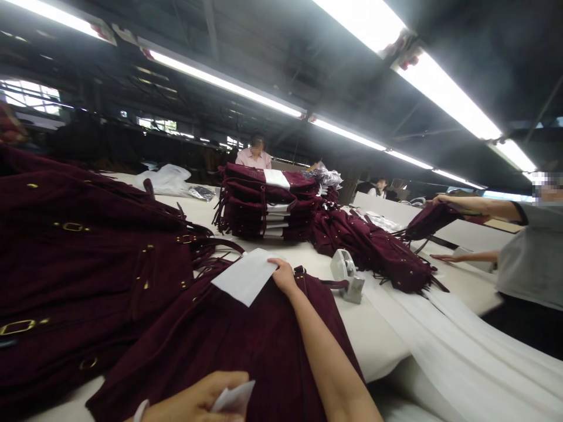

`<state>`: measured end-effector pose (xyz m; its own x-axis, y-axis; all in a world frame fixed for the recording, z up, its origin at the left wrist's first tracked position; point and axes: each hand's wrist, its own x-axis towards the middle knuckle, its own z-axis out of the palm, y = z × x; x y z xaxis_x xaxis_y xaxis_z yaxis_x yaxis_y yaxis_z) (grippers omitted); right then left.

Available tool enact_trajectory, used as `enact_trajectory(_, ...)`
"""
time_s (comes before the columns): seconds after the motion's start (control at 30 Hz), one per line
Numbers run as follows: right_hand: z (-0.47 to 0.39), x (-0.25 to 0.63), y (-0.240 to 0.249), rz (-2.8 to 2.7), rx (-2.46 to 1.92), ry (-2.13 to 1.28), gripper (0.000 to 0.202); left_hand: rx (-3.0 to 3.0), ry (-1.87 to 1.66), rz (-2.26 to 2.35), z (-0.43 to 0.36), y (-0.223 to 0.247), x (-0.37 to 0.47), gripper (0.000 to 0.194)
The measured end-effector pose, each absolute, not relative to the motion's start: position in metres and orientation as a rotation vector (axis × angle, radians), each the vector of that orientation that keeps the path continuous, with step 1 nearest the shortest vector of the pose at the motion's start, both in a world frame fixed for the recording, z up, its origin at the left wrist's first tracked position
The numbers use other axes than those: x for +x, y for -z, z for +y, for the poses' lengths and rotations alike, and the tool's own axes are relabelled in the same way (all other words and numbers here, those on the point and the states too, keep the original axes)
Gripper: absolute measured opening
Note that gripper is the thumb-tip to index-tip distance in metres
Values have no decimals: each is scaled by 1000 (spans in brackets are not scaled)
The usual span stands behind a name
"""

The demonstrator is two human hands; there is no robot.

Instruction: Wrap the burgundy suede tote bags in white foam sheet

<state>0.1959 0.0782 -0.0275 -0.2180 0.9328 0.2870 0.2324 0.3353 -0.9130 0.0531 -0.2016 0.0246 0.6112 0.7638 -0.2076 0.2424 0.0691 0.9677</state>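
A dark maroon suede bag [259, 340] with thin straps and brass buckles lies in front of me on the white table. Over its far end my right hand [284, 276] pinches the edge of a white paper sheet [246, 275]. Close to me, at the bottom of the picture, my left hand [202, 401] is closed on a small piece of white paper [233, 398], partly hidden by the fingers. To the left is a pile of more maroon bags [97, 252] with brass fittings. A grey tape dispenser [347, 275] stands just right of the bag's far end.
A stack of maroon bags [272, 205] with white paper bands rises behind, beside a loose heap of bags [373, 246]. White sheeting [461, 346] hangs along the right edge. At right a person [532, 252] holds up another bag. Clear plastic [165, 179] lies at the back left.
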Motion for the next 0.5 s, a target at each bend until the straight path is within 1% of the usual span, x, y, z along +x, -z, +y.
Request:
enact_trajectory(0.1,87,199,27,-1481,-1056,-1112,30,1405,-502,910,-205,-22,54,53)
enact_trajectory(0.23,96,216,17,-1205,-1070,-1234,11,1340,-547,960,-207,-17,55,52)
enact_trajectory(0.4,99,252,-1,-997,-1148,-1326,18,1522,-533,983,-200,-5,49,55)
enact_trajectory(0.5,99,280,-13,-932,-1193,-1357,21,1551,-546,1040,-199,13,36,63)
